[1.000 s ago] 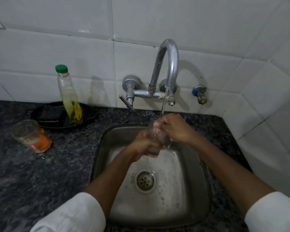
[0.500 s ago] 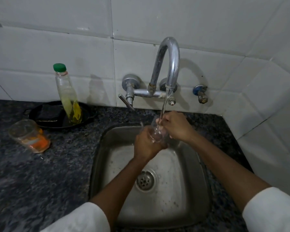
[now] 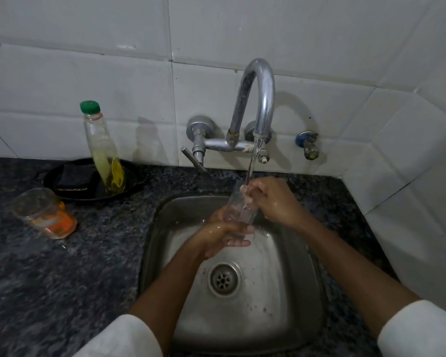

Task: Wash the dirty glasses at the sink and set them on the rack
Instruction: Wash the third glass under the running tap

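Over the sink point(image 3: 162, 243), the left hand point(image 3: 216, 237) grips the base of a clear glass point(image 3: 238, 212) under the tap's point(image 3: 258, 99) stream; the right hand point(image 3: 271, 199) pinches its rim

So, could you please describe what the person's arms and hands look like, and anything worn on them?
Both arms wear white sleeves pushed up, so the forearms are bare: the left sleeve and the right sleeve show at the bottom corners. The left hand and right hand are bare and wet, with no gloves. No rings, watch or bracelets are visible.
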The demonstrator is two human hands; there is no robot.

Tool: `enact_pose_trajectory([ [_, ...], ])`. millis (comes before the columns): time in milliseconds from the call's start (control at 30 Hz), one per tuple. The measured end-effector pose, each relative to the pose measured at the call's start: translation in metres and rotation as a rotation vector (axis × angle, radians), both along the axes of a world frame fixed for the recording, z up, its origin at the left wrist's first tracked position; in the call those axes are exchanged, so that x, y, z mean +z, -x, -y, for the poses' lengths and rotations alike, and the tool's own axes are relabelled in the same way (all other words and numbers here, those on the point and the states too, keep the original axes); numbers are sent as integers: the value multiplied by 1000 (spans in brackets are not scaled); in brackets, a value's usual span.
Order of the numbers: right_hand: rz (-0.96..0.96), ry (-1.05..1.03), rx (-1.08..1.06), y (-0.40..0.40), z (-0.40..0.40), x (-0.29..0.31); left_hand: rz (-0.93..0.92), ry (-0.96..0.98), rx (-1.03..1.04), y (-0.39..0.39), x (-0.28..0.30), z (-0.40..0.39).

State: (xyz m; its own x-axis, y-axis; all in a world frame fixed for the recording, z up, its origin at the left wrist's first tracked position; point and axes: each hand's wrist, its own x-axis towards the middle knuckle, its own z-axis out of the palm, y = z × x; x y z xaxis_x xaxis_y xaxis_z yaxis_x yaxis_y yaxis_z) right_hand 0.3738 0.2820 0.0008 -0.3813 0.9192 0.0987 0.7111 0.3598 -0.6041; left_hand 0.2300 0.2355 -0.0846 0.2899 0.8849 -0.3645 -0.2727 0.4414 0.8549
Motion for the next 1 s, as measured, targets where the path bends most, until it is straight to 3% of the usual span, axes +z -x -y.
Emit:
enact_pose_trajectory([
  [33, -32, -8, 32, 0, 2, -3, 157, 87, -41, 3, 0, 2],
  [100, -81, 9, 14, 2, 3, -10, 102, 121, -5, 0, 2, 3],
  [167, -140, 108, -166, 6, 3, -16, -373, -22, 76, -6, 9, 2],
  [233, -365, 348, -425, 8, 6, -25, -938, -304, 75, -6, 19, 0],
  [300, -638, 656, -660, 12, 13, -35, -1149, -574, 84, -4, 28, 0],
  [367, -920, 906, -750, 20, 20, -43, -1144, -711, 108, 0, 34, 0],
  [433, -973, 991, -721, 30, 25, -52, -1028, -720, 130, 8, 36, -4],
  [533, -648, 783, -700, 43, 22, -60, -933, -525, 181, 29, 34, -6],
  [567, -656, 727, -705, 46, 18, -62, -970, -460, 187, 37, 34, -4],
  [667, -919, 764, -681, 57, 12, -56, -1071, -414, 183, 60, 33, 2],
  [767, -1139, 763, -627, 76, 10, -35, -1061, -411, 196, 84, 36, 7],
  [833, -995, 611, -576, 93, 9, -21, -1054, -437, 225, 97, 39, 9],
  [867, -754, 446, -526, 102, 6, -16, -1054, -461, 240, 103, 42, 10],
  [933, -67, 21, -432, 117, 2, -7, -1054, -498, 261, 114, 46, 13],
  [967, 191, -136, -406, 125, 0, -1, -1060, -512, 259, 120, 48, 14],
  [1000, 318, -214, -377, 133, -1, 7, -1068, -524, 250, 125, 50, 16],
])
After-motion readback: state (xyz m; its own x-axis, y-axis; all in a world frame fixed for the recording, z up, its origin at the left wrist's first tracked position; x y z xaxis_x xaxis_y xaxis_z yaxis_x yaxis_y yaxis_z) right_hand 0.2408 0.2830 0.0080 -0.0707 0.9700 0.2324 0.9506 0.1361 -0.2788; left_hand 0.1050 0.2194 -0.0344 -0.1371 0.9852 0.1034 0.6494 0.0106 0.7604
